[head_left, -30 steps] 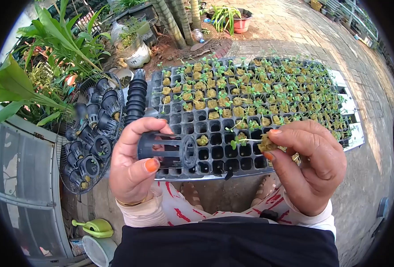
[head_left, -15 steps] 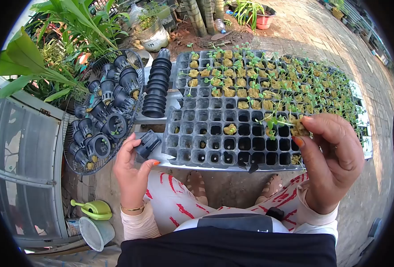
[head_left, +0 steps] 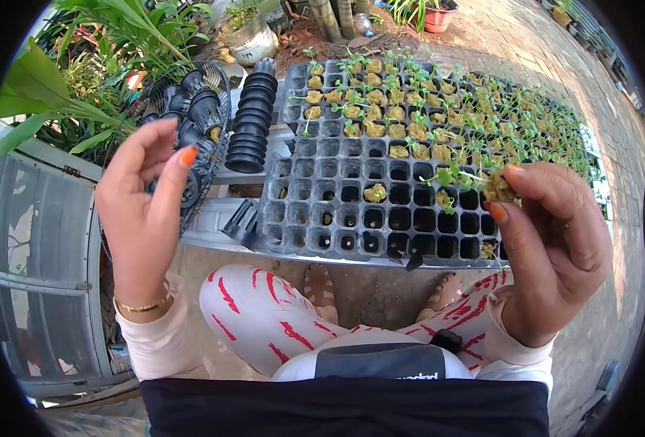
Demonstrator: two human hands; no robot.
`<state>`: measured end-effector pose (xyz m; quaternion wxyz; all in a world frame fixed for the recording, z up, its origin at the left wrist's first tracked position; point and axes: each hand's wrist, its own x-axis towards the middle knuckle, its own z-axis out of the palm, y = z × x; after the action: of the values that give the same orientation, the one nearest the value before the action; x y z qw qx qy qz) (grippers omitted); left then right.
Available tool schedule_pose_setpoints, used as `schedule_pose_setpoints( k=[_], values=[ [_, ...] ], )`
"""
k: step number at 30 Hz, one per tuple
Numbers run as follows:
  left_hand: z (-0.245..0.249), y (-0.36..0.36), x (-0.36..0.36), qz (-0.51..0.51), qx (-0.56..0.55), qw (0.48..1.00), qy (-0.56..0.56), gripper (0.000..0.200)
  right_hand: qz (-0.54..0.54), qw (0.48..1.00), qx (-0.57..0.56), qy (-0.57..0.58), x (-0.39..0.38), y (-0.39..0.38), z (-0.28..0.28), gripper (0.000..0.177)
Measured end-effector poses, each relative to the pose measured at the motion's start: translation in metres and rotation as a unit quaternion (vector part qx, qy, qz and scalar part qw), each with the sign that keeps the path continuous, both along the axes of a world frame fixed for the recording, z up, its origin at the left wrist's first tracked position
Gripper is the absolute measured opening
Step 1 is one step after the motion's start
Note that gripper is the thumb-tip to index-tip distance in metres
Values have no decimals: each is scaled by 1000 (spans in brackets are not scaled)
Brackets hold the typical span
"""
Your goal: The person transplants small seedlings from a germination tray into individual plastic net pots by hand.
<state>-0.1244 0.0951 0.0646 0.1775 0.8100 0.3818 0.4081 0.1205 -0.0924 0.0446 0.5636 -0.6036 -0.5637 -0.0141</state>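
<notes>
While the right hand (head_left: 555,237) is pinching a spongy plug (head_left: 499,188) between thumb and fingertips, its seedling (head_left: 450,175) is pointing left above the seedling tray (head_left: 282,193), toward the near edge of the desk (head_left: 206,216). The left hand (head_left: 140,200) is hovering by the wire basket (head_left: 213,75) at the desk's left end, its grip spread, nothing showing between thumb and forefinger. One slotted net pot (head_left: 242,220) is lying loose at the tray's near left corner.

Holding the seedling clear of its cells is seemingly the step in hand; the next move is probably calling for a light pinch, the thin stem kept from snagging.

The left hand is covering much of the basket, so any contact there is staying uncertain. The right hand is hiding some cells, and stems are tangling indistinctly toward the tray's right end.
</notes>
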Motion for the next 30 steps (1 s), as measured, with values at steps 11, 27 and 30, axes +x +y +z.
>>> schedule_pose_setpoints(
  k=[11, 27, 30],
  values=[
    [-35, 198, 132, 128, -57, 877, 459, 57, -44, 997, -10, -58, 14, -6, 5, 29],
    [-71, 200, 139, 116, -72, 866, 482, 43, -61, 995, 28, 69, 17, -1, -3, 31],
    [-76, 197, 141, 171, -82, 874, 448, 43, -78, 995, 24, 63, 17, -3, -2, 30]
  ],
)
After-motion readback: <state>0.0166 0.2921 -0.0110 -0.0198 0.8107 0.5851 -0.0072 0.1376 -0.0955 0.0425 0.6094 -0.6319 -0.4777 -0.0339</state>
